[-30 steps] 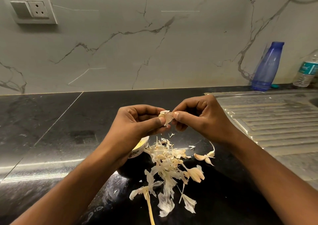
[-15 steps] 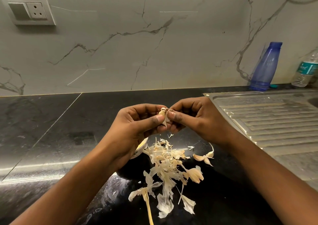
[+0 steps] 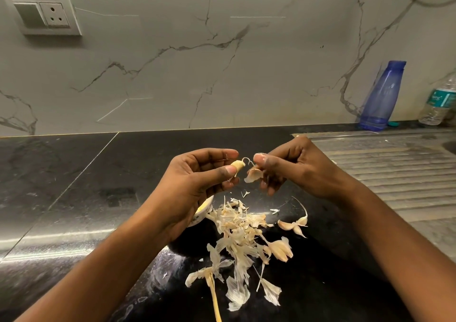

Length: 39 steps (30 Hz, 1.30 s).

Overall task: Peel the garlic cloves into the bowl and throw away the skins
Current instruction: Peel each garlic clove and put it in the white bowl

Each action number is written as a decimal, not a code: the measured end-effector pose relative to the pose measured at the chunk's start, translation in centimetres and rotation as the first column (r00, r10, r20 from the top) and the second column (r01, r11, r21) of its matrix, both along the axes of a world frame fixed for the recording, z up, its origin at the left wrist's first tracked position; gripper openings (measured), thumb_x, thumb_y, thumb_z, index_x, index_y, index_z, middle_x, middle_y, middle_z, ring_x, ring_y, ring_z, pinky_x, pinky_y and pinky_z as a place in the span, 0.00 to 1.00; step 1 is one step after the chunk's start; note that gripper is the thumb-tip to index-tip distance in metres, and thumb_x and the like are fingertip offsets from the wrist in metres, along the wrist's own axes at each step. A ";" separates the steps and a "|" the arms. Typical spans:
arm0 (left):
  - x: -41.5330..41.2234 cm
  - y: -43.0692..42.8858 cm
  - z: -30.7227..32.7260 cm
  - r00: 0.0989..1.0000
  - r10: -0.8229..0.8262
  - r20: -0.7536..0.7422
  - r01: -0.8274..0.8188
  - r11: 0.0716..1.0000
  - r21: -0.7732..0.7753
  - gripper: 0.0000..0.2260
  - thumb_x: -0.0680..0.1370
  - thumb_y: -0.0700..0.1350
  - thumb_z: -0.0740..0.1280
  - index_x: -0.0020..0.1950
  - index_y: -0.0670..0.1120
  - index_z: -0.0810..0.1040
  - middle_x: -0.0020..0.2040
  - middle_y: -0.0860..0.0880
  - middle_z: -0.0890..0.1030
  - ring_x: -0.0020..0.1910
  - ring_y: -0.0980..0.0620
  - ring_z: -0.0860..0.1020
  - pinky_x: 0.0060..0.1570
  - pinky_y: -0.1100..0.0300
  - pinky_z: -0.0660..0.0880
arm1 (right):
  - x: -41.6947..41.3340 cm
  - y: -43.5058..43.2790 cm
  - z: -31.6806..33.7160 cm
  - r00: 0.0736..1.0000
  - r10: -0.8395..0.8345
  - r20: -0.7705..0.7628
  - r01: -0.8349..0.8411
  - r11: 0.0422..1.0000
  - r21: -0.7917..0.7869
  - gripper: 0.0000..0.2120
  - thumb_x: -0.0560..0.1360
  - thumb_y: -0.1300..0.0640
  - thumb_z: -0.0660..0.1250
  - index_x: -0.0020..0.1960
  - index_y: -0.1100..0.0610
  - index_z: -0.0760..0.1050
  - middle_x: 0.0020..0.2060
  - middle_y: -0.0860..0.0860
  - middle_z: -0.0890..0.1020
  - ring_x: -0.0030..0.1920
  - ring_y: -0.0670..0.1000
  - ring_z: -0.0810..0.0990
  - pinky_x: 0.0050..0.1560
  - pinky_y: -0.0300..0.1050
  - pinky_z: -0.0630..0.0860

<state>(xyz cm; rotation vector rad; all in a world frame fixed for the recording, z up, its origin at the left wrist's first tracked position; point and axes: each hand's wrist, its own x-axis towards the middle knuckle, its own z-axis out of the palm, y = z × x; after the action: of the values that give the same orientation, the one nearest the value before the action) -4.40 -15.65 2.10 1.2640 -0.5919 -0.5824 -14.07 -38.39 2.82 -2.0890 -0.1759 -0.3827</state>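
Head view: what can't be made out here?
Bowl: head view, mostly behind the left hand; contents not visible.
Garlic clove: head view, that hand's thumb covers most; how far peeled unclear.
Clear bottle: head view, cut by right edge; label too small.
Sink basin: head view, only a sliver at right edge.

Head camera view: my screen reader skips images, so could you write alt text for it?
A person's left hand pinches a garlic clove while the right hand holds a piece of skin, above a pile of garlic skins on a black counter. A bowl shows partly under the left hand.
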 end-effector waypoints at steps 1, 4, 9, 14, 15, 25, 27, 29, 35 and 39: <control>0.0 0.0 0.0 1.000 0.004 0.014 -0.004 1.000 0.008 0.17 0.70 0.39 0.73 0.59 0.42 0.85 0.54 0.43 0.88 0.52 0.44 0.87 0.49 0.60 0.84 | 0.0 0.0 -0.1 1.000 -0.007 0.000 0.007 1.000 -0.030 0.14 0.80 0.54 0.71 0.50 0.64 0.87 0.39 0.56 0.88 0.38 0.59 0.88 0.40 0.51 0.86; 0.1 0.0 -0.2 0.998 0.011 0.058 -0.013 0.999 0.033 0.17 0.70 0.41 0.74 0.58 0.43 0.86 0.54 0.43 0.88 0.53 0.44 0.86 0.51 0.60 0.84 | 0.0 -0.1 -0.3 1.000 -0.013 0.014 0.014 0.995 -0.095 0.07 0.77 0.58 0.76 0.49 0.63 0.88 0.39 0.53 0.89 0.38 0.55 0.88 0.41 0.47 0.85; -0.1 0.0 -0.3 0.985 0.019 0.173 -0.032 0.997 0.070 0.15 0.70 0.42 0.74 0.57 0.43 0.86 0.52 0.45 0.89 0.52 0.47 0.87 0.51 0.61 0.83 | 0.0 0.1 -0.2 0.999 0.012 0.035 -0.011 0.999 -0.037 0.11 0.76 0.58 0.77 0.55 0.62 0.86 0.44 0.55 0.89 0.42 0.56 0.89 0.42 0.52 0.87; -0.2 0.0 -0.4 0.955 0.035 0.295 -0.072 0.990 0.117 0.16 0.70 0.45 0.75 0.56 0.43 0.87 0.49 0.47 0.89 0.49 0.49 0.87 0.50 0.63 0.82 | 0.3 0.2 -0.5 1.000 0.016 0.026 -0.014 0.996 -0.082 0.09 0.78 0.61 0.75 0.57 0.63 0.86 0.45 0.55 0.89 0.44 0.56 0.89 0.44 0.48 0.87; -0.2 0.0 -0.5 0.948 0.033 0.316 -0.076 0.989 0.124 0.16 0.70 0.45 0.75 0.56 0.43 0.87 0.49 0.47 0.89 0.49 0.49 0.87 0.50 0.63 0.82 | 0.3 0.2 -0.5 1.000 0.015 0.022 -0.013 0.995 -0.098 0.09 0.79 0.61 0.74 0.57 0.62 0.86 0.46 0.55 0.89 0.45 0.55 0.89 0.45 0.46 0.86; -0.4 -0.2 -1.1 0.871 0.104 0.480 -0.181 0.976 0.117 0.09 0.75 0.40 0.77 0.55 0.45 0.87 0.47 0.50 0.89 0.47 0.50 0.88 0.51 0.57 0.85 | 0.6 0.5 -0.7 1.000 0.010 -0.006 -0.011 0.980 -0.198 0.08 0.81 0.62 0.71 0.57 0.62 0.86 0.45 0.53 0.89 0.46 0.52 0.89 0.49 0.46 0.86; -0.3 -0.1 -1.1 0.856 0.105 0.505 -0.192 0.974 0.123 0.09 0.75 0.41 0.77 0.55 0.46 0.88 0.47 0.51 0.89 0.47 0.50 0.88 0.52 0.55 0.85 | 0.6 0.6 -0.7 1.000 0.017 0.009 -0.014 0.979 -0.205 0.07 0.81 0.62 0.71 0.57 0.63 0.86 0.45 0.53 0.89 0.45 0.52 0.89 0.49 0.47 0.87; -0.2 0.0 -1.1 0.852 0.107 0.512 -0.198 0.972 0.126 0.09 0.75 0.41 0.77 0.55 0.45 0.88 0.46 0.51 0.89 0.46 0.50 0.88 0.51 0.54 0.85 | 0.7 0.8 -0.9 0.999 0.018 0.036 -0.009 0.975 -0.223 0.07 0.81 0.63 0.71 0.56 0.63 0.86 0.44 0.53 0.89 0.44 0.52 0.89 0.49 0.49 0.87; 0.1 0.1 -1.2 0.858 0.096 0.505 -0.185 0.974 0.130 0.09 0.75 0.39 0.77 0.54 0.44 0.88 0.46 0.49 0.89 0.45 0.49 0.88 0.51 0.53 0.85 | 1.3 1.6 -1.9 0.987 -0.020 0.159 0.067 0.953 -0.295 0.07 0.81 0.61 0.71 0.52 0.62 0.87 0.40 0.52 0.88 0.39 0.51 0.88 0.41 0.55 0.86; 0.2 0.0 -1.4 0.866 0.097 0.491 -0.180 0.976 0.125 0.09 0.75 0.38 0.77 0.54 0.43 0.87 0.47 0.49 0.89 0.45 0.48 0.88 0.50 0.53 0.86 | 1.4 1.7 -2.1 0.981 -0.034 0.192 0.093 0.947 -0.307 0.05 0.80 0.62 0.72 0.51 0.62 0.87 0.38 0.52 0.88 0.36 0.51 0.87 0.38 0.57 0.85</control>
<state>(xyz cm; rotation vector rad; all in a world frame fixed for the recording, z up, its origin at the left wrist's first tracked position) -4.17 -15.65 0.71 1.6142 -0.8704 -0.1890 -12.63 -36.67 0.72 -2.3766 -0.2960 -0.6227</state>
